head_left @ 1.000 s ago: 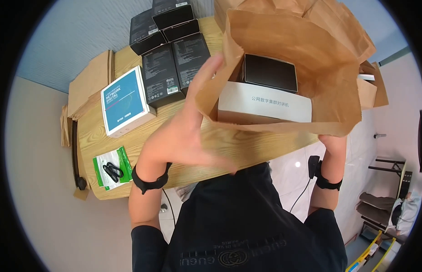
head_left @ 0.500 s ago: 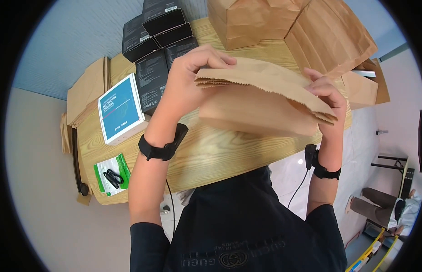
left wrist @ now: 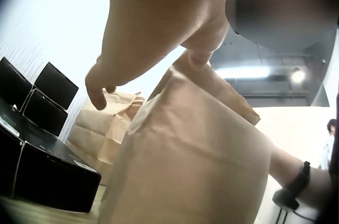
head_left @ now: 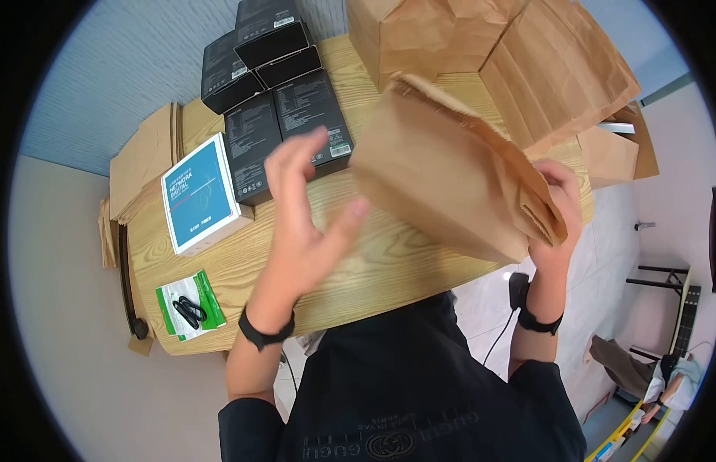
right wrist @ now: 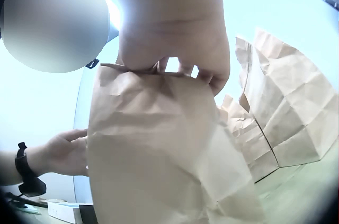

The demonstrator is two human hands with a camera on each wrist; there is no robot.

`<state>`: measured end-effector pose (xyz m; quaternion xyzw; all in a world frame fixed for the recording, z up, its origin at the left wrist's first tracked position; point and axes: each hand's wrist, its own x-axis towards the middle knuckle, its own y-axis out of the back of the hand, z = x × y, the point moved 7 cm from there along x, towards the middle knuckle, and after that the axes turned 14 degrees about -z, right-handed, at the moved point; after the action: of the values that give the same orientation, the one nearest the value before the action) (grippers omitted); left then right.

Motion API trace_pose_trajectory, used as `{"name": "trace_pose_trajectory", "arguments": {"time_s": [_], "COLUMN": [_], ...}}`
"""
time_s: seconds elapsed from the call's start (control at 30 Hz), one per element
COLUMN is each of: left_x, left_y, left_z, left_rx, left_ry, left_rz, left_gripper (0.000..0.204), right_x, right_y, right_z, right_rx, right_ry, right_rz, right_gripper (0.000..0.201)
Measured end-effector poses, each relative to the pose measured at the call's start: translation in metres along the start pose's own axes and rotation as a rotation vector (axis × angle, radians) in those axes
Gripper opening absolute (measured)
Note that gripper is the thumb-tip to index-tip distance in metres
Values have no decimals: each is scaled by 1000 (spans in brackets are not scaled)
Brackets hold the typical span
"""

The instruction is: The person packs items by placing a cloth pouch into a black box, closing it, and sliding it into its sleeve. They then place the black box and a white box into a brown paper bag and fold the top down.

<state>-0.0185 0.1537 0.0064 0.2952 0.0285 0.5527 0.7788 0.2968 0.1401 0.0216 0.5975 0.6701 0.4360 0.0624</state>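
A brown paper bag (head_left: 443,173) is held tilted over the front of the wooden table, its top folded down. My right hand (head_left: 560,204) grips the folded top at its right end. In the right wrist view, the fingers of that hand (right wrist: 175,49) curl over the bag's upper edge. My left hand (head_left: 300,223) is to the left of the bag, thumb and fingers spread, holding nothing. The left wrist view has this hand (left wrist: 164,28) above the bag's folded top. The bag's contents are hidden.
Black boxes (head_left: 250,142) are stacked at the back left, beside a blue-and-white box (head_left: 202,192). A green-and-white packet (head_left: 208,296) with a black cable lies at the front left. Standing paper bags (head_left: 558,77) fill the back right. Flat paper bags (head_left: 146,162) lean at the left edge.
The bag's open mouth, which showed boxes inside, has been folded down. Both hands held the fold; the left has since let go and moved left, while the bag has tilted down to the right.
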Motion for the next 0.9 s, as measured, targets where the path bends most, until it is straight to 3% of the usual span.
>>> {"name": "trace_pose_trajectory", "arguments": {"time_s": [0.03, 0.07, 0.1, 0.17, 0.2, 0.3, 0.33, 0.4, 0.43, 0.5, 0.53, 0.6, 0.7, 0.83, 0.9], "left_x": [-10, -19, -23, -21, -17, 4, 11, 25, 34, 57, 69, 95, 126, 131, 104], "left_y": [-6, -11, -30, -62, -76, -112, -123, -142, -152, -154, -159, -155, -157, -146, -141], "left_z": [7, 12, 17, 27, 33, 40, 40, 33, 27, 17, 10, 2, -10, -15, -11], "left_rx": [200, 200, 142, 53, 24, -80, -79, -169, -169, -148, -151, -79, -97, -45, -2], "left_ry": [2, 5, 20, -8, -52, -2, -6, -15, -18, -101, -99, -202, -171, -124, -102], "left_rz": [-51, -52, -205, -440, -521, -651, -656, -581, -587, -402, -410, -262, -184, -136, -325], "left_gripper": [69, 69, 71, 79, 85, 99, 99, 103, 103, 98, 98, 85, 80, 75, 75], "right_x": [-11, -19, -23, -44, -49, -50, -49, -35, -32, -22, -12, 5, 38, 57, 47], "right_y": [6, 8, 4, 7, 2, -9, -8, -13, -12, -9, -7, -6, -5, 0, 5], "right_z": [-3, -10, -11, 7, 15, 19, 16, 5, 7, 18, 21, 38, 65, 82, 67], "right_rx": [-110, -177, -175, -25, 78, 218, 215, 30, 27, 55, -46, -126, -213, -136, -185], "right_ry": [-55, -93, -93, -254, -326, -261, -263, -256, -260, -283, -269, -258, -208, -169, -181], "right_rz": [116, 205, 202, 462, 477, 417, 423, 230, 235, 257, 200, 197, 187, 176, 227], "right_gripper": [25, 24, 24, 22, 32, 49, 49, 63, 63, 69, 70, 71, 71, 71, 71]}}
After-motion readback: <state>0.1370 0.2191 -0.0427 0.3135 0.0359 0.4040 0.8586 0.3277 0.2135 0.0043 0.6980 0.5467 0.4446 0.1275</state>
